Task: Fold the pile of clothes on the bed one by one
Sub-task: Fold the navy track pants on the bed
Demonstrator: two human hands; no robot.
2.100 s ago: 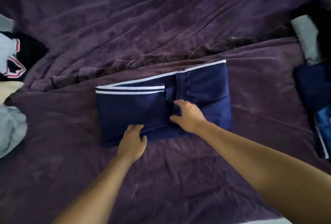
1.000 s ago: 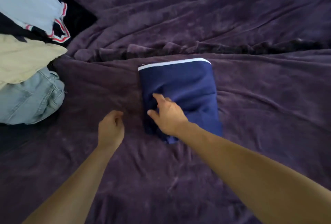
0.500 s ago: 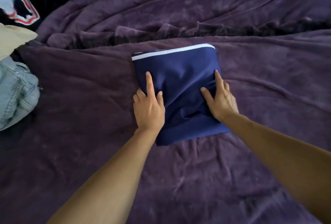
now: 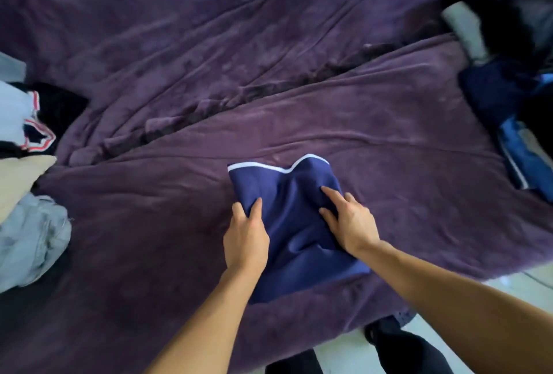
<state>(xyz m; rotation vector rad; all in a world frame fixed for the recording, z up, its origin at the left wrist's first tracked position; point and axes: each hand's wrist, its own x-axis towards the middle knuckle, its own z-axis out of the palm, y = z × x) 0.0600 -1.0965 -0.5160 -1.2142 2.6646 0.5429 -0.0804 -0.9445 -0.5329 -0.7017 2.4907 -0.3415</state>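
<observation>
A folded navy garment [image 4: 291,224] with a white stripe along its far edge sits on the purple blanket [image 4: 269,74] in front of me. My left hand [image 4: 246,239] grips its left edge, thumb on top and fingers tucked under the cloth. My right hand [image 4: 348,221] grips the right side the same way, index finger and thumb lying on top. The garment buckles in the middle between the two hands, its far edge bent into a wave.
A pile of clothes lies at the left edge: pale denim [image 4: 30,242], a beige piece [image 4: 18,179], a white top with red trim [image 4: 33,128]. Dark blue and black garments [image 4: 508,122] are heaped at the right. The bed's near edge and floor [image 4: 434,328] show bottom right.
The garment was folded in half from a wide strip to a small rectangle. Both hands then moved from pressing flat on it to gripping its sides, and the cloth now bunches up.
</observation>
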